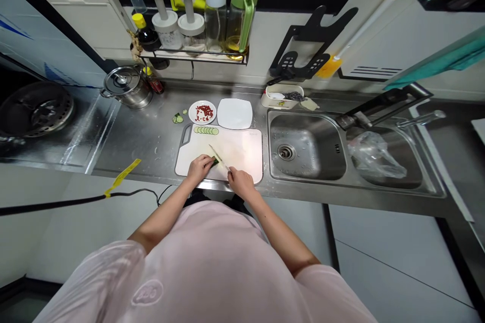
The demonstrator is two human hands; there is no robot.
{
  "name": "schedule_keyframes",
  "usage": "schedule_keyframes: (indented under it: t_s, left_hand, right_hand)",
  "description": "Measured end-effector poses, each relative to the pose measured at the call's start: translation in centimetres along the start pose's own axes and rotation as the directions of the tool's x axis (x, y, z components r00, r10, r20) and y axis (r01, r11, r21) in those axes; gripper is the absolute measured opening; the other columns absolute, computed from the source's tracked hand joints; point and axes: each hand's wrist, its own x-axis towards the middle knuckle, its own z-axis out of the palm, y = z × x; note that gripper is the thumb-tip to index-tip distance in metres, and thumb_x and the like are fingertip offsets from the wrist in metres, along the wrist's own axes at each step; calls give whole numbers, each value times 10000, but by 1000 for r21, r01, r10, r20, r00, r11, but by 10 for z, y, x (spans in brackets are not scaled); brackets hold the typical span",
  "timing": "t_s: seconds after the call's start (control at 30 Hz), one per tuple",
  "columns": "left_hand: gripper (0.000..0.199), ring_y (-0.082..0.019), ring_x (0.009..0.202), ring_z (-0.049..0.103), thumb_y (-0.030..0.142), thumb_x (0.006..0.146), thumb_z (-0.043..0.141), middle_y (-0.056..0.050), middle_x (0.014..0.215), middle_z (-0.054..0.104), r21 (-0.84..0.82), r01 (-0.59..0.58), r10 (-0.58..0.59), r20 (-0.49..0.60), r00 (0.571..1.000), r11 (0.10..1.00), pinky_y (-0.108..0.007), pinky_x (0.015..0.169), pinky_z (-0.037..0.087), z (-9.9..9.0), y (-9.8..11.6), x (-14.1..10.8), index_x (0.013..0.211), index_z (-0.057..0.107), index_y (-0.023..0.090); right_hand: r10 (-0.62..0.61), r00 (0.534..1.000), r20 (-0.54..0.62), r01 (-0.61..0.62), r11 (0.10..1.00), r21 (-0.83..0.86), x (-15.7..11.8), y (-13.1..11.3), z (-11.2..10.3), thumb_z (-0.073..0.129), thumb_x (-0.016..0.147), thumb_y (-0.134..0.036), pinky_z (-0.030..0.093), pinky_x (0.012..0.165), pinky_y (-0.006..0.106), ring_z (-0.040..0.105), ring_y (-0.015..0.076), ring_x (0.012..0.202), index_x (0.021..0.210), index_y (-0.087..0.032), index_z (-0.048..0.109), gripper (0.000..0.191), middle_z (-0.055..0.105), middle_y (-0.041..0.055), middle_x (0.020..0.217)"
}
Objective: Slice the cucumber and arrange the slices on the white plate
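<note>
A white cutting board [246, 149] lies on the steel counter in front of me. My right hand [241, 181] is closed round the handle of a kitchen knife [219, 156], whose blade points up and to the left over the board. Close to the blade, my left hand [200, 169] presses its fingers on a dark green piece of cucumber [215, 161], mostly hidden by the fingers. A row of overlapping cucumber slices [206, 130] rests along the board's upper left. Behind the board stand a white plate with chopped red pieces [203, 112] and a bare white plate [235, 113].
Several cucumber scraps [178, 118] lie left of the plates. A lidded steel pot [129, 88] stands farther left, near the stove [36, 111]. To the right is a double sink [306, 144] with a plastic bag [375, 154]. A rack [197, 55] holds bottles and jars above.
</note>
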Motion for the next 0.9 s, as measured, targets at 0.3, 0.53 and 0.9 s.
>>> schedule_keyframes:
  t_s: [0.3, 0.53, 0.9]
  left_hand:
    - [269, -125, 942, 604, 327, 919, 470, -31, 1013, 658, 28, 13, -14, 11, 1000, 1000, -229, 867, 458, -1, 2, -1, 1074, 684, 278]
    - [255, -126, 912, 610, 317, 916, 480, -28, 981, 661, 20, -36, 36, -30, 999, 999, -237, 836, 474, 1, -2, 0, 1056, 688, 269]
    - [236, -126, 893, 614, 286, 912, 493, -28, 960, 664, 29, -73, 74, -53, 996, 997, -241, 813, 484, 1, -2, 0, 1038, 692, 267]
  right_hand:
    - [-14, 1000, -3, 14, 1000, -9, -1, -3, -2, 287, 976, -300, 360, 693, 263, 642, 209, 865, 1124, -213, 541, 308, 685, 83, 935]
    - [-4, 1000, 22, 4, 1000, -7, -1, -3, -2, 281, 979, -298, 352, 698, 258, 634, 202, 872, 1134, -204, 533, 310, 679, 85, 948]
    - [-10, 999, 31, 11, 1000, -11, -2, -3, -3, 275, 983, -296, 350, 704, 265, 632, 203, 877, 1175, -210, 515, 319, 679, 91, 965]
